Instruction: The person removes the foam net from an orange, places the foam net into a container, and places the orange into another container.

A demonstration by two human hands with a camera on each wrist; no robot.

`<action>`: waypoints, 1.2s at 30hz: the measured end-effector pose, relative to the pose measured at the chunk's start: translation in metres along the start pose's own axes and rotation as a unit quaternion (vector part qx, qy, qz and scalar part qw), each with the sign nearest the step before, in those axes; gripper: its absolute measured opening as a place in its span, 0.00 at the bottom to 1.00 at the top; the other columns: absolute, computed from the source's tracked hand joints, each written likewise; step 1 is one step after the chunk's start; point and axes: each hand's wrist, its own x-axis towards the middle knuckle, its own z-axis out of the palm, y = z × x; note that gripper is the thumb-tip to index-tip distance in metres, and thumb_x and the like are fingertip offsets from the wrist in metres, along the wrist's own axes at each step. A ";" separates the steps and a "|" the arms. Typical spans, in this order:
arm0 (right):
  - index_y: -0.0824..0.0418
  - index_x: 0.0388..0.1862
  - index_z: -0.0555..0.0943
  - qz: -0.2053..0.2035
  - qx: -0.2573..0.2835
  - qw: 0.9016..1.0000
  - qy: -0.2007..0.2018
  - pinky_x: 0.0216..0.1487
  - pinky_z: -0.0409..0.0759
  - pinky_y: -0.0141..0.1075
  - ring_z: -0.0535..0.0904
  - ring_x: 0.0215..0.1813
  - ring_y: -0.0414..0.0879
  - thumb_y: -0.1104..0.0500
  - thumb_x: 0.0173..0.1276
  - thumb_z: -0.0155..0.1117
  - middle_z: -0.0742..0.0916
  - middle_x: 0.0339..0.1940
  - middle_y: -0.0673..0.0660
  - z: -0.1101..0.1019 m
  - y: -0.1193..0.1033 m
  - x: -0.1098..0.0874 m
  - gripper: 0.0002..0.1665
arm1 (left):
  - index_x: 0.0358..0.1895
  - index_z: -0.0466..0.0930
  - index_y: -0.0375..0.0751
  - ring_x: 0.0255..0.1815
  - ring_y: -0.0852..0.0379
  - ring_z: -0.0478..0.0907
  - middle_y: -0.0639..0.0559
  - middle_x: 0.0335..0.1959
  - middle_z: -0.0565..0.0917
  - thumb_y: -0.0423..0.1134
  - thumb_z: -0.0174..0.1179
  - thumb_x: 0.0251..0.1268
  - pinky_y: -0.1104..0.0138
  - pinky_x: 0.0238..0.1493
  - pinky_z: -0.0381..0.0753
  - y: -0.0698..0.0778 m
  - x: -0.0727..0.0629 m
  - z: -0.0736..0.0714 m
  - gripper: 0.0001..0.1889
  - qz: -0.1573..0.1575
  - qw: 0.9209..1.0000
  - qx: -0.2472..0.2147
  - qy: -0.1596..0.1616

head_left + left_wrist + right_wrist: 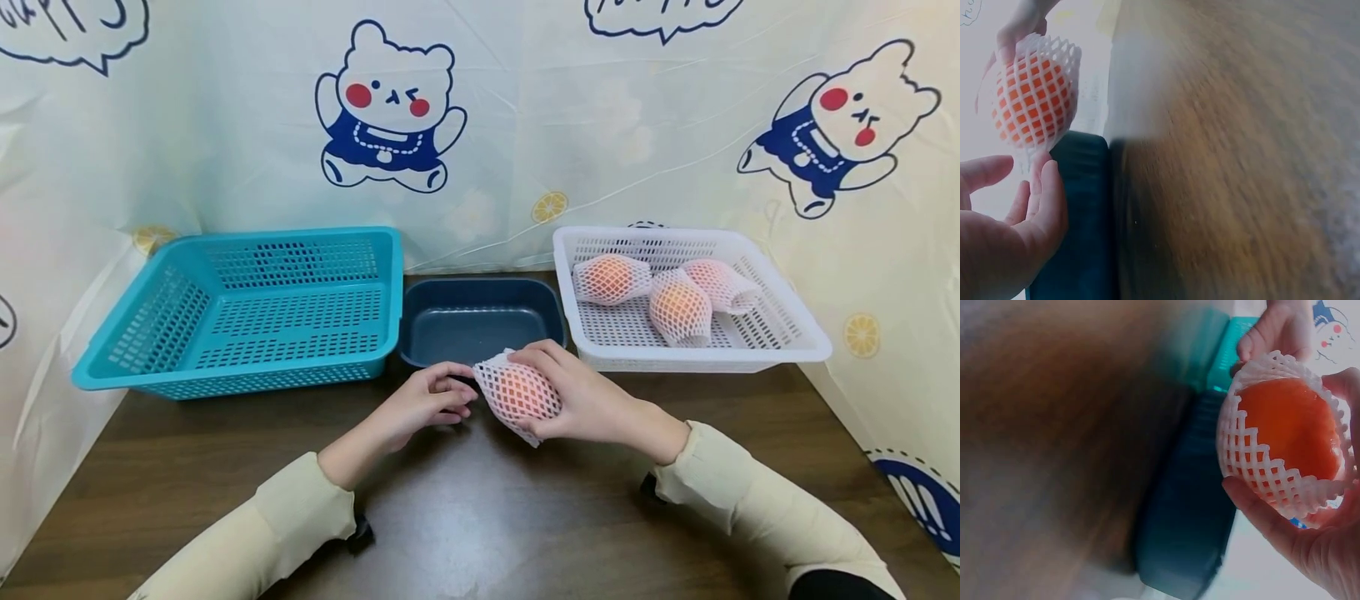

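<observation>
My right hand grips a round orange-red fruit inside a white foam net, thumb and fingers on opposite sides. It is held above the table in front of the dark blue tray. Part of the fruit shows bare through a gap in the net in the right wrist view. My left hand is just left of it, fingers loosely bent and thumb apart from them. In the left wrist view, its fingertips are right at the gathered end of the net.
A teal basket stands at the left, its visible floor bare. The dark blue tray sits between it and a white basket, which holds several netted fruits. A printed curtain hangs behind the wooden table.
</observation>
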 end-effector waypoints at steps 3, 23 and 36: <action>0.59 0.70 0.70 -0.005 0.020 1.000 -0.014 0.60 0.78 0.47 0.73 0.64 0.50 0.48 0.58 0.76 0.73 0.66 0.57 0.006 0.001 0.001 0.44 | 0.68 0.68 0.28 0.42 0.55 0.82 0.34 0.55 0.80 0.30 0.56 0.76 0.58 0.52 0.84 -0.003 -0.002 -0.002 0.21 -0.005 1.000 0.000 -0.012; 0.58 0.71 0.67 -0.040 0.048 0.996 -0.059 0.65 0.75 0.45 0.71 0.66 0.49 0.48 0.61 0.77 0.69 0.68 0.56 0.029 0.001 -0.001 0.44 | 0.75 0.60 0.31 0.48 0.53 0.82 0.42 0.55 0.81 0.38 0.58 0.75 0.56 0.56 0.82 -0.012 -0.022 -0.004 0.31 -0.056 0.997 -0.033 -0.042; 0.57 0.70 0.69 -0.062 0.039 0.995 -0.062 0.64 0.76 0.44 0.71 0.65 0.49 0.44 0.62 0.78 0.68 0.68 0.56 0.029 0.001 -0.002 0.43 | 0.78 0.53 0.32 0.45 0.53 0.83 0.40 0.54 0.79 0.38 0.62 0.73 0.55 0.55 0.82 -0.016 -0.025 0.007 0.37 -0.074 0.996 -0.045 -0.026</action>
